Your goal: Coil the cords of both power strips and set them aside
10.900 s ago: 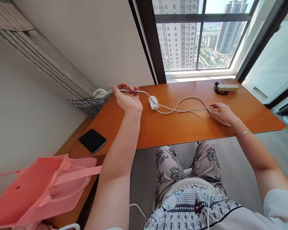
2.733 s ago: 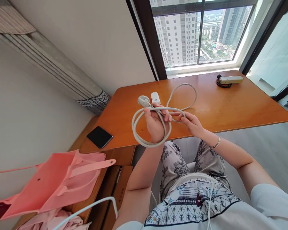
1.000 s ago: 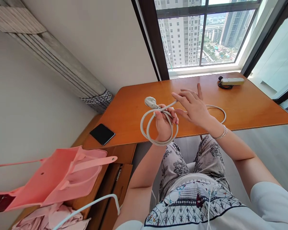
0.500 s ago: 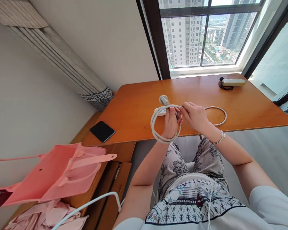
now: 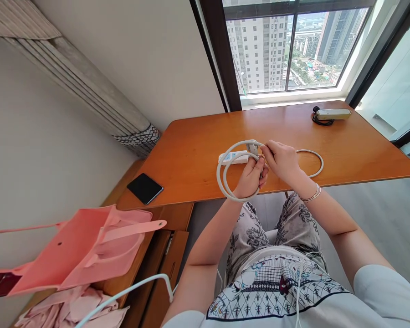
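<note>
Left fingers (image 5: 264,176) and right fingers (image 5: 270,148) hold looped cable (image 5: 218,171).

Tablet (image 5: 145,188) on table (image 5: 191,155), left of cable (image 5: 218,173)

Orange-brown wooden table (image 5: 191,150) before a daylit, dark-framed window (image 5: 263,54), pale wall (image 5: 140,59), grey floor (image 5: 372,214).

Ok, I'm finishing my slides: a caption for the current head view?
Left hand and right hand gripping a looped white cable at a wooden desk, where a dark-screened device lies.
</note>
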`<state>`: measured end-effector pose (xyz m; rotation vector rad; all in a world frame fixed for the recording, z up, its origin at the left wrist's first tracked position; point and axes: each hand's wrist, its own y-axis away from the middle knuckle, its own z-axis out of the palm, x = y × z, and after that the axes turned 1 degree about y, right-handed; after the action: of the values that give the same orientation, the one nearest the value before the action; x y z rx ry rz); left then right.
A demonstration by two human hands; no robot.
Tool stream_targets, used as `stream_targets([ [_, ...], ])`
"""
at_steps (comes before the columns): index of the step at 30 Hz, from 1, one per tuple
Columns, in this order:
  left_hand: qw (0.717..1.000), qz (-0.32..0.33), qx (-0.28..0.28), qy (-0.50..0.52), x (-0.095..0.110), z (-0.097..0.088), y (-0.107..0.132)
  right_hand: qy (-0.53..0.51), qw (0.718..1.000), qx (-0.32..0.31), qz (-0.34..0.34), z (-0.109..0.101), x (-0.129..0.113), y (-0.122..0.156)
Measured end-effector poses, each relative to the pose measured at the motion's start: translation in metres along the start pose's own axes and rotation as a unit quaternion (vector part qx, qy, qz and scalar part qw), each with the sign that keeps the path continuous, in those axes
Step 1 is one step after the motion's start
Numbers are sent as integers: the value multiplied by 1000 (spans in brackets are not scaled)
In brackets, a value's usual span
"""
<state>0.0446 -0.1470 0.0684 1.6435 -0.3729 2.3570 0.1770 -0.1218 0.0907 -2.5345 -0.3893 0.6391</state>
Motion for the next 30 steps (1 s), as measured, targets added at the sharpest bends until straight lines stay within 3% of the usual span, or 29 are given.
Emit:
stream_targets([
  [15, 994, 7, 57, 98, 11, -4, -7, -29, 999, -23, -38, 14, 9, 27],
  [22, 986, 62, 124, 98, 14, -6, -11, -66, 995, -51, -56, 25, 14, 43],
  [30, 983, 98, 132, 88, 14, -12, -13, -71, 995, -58, -48, 30, 17, 48],
])
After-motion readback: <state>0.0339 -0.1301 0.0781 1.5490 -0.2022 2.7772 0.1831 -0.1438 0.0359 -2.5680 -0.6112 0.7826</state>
